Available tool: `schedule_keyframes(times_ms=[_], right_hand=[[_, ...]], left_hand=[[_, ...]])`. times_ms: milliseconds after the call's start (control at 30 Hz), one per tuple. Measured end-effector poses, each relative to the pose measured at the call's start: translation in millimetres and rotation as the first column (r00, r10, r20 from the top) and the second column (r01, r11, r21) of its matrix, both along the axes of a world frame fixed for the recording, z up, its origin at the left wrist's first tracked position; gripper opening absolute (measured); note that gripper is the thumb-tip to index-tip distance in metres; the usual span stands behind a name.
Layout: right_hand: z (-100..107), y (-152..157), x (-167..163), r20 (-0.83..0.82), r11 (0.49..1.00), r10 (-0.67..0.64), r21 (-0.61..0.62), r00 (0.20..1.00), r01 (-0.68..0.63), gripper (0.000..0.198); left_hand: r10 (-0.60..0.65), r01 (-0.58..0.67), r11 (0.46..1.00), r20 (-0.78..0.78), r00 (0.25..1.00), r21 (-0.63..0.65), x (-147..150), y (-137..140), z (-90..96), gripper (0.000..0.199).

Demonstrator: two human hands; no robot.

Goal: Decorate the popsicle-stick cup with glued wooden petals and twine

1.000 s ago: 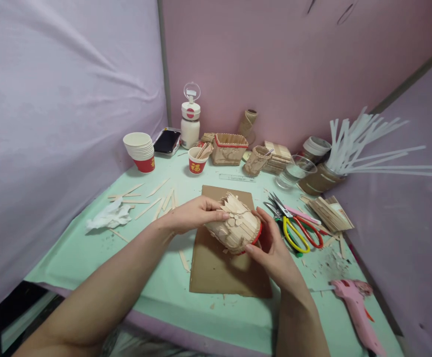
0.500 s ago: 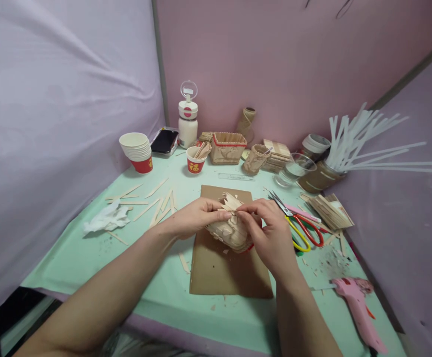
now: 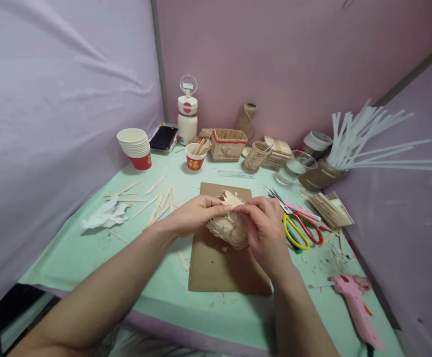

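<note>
My left hand [image 3: 206, 212] is closed around the left side of a pale wooden craft piece [image 3: 230, 230], its thumb on the upper face. The piece has jagged pointed strips at its far end, raised curved bits on its face and a little red trim near its lower right edge. My right hand [image 3: 264, 225] is closed at the piece's right side, the index finger lying across its upper face. Whatever sits between those fingertips is hidden. Both hands hold the piece above a brown board [image 3: 216, 270].
Scissors [image 3: 299, 223] lie right of the board, with a pink glue gun [image 3: 355, 302] nearer me. Loose wooden sticks [image 3: 159, 206] and crumpled tissue [image 3: 106, 215] are at left. Behind stand stacked paper cups [image 3: 134, 148], a red-trimmed wooden box [image 3: 228, 146] and a clear cup of water [image 3: 293, 171].
My right index finger has straightened across the craft piece, where finger and thumb pinched before. The piece has tilted slightly, hiding more of its red trim. The view has shifted a little.
</note>
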State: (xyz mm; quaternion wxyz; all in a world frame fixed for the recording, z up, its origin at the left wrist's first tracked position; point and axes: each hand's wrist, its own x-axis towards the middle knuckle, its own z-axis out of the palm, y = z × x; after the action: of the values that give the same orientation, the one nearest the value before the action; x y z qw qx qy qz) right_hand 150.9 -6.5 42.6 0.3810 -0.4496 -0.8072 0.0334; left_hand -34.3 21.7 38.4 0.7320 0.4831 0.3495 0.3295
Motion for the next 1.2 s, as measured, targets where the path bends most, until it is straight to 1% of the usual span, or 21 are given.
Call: schedule_keyframes(times_ms=[100, 200, 367, 500, 633, 900, 1067, 1200], right_hand=[[-0.8, 0.2, 0.4, 0.003, 1.0, -0.006, 0.007, 1.0, 0.006, 0.023], [-1.8, 0.2, 1.6, -0.009, 1.0, 0.006, -0.019, 1.0, -0.006, 0.023], [-1.6, -0.3, 1.8, -0.071, 0.999, -0.002, -0.049, 0.997, -0.001, 0.011], [-0.5, -0.5, -0.2, -0.074, 0.998, -0.003, -0.069, 0.997, -0.003, 0.006], [-0.6, -0.3, -1.5, -0.086, 0.998, 0.002, -0.07, 0.996, -0.008, 0.007], [-0.5, -0.6, -2.6, -0.084, 0.997, 0.003, -0.073, 0.997, -0.009, 0.009], [-1.0, -0.3, -1.7, -0.11, 0.995, 0.009, -0.093, 0.994, -0.019, 0.009], [-0.7, -1.0, -4.6, -0.147, 0.995, -0.01, -0.102, 0.989, -0.005, 0.006]], left_hand=[[0.002, -0.001, 1.0, -0.018, 1.0, 0.022, -0.5, 0.3, -1.1, 0.024], [0.028, -0.026, 0.999, -0.055, 0.998, 0.033, -0.1, 0.2, -1.3, 0.021], [0.092, -0.088, 0.995, -0.115, 0.989, 0.041, 2.1, -0.9, -0.2, 0.019], [0.127, -0.119, 0.991, -0.155, 0.98, 0.059, 3.6, -1.3, -0.4, 0.018], [0.14, -0.13, 0.989, -0.152, 0.978, 0.074, 4.5, -0.5, -2.4, 0.017], [0.17, -0.164, 0.985, -0.125, 0.977, 0.054, 6.1, -0.8, -5.9, 0.014], [0.161, -0.156, 0.986, -0.127, 0.979, 0.051, 6.9, -1.8, -4.8, 0.013], [0.185, -0.179, 0.982, -0.14, 0.973, 0.053, 7.4, -2.3, -1.6, 0.014]])
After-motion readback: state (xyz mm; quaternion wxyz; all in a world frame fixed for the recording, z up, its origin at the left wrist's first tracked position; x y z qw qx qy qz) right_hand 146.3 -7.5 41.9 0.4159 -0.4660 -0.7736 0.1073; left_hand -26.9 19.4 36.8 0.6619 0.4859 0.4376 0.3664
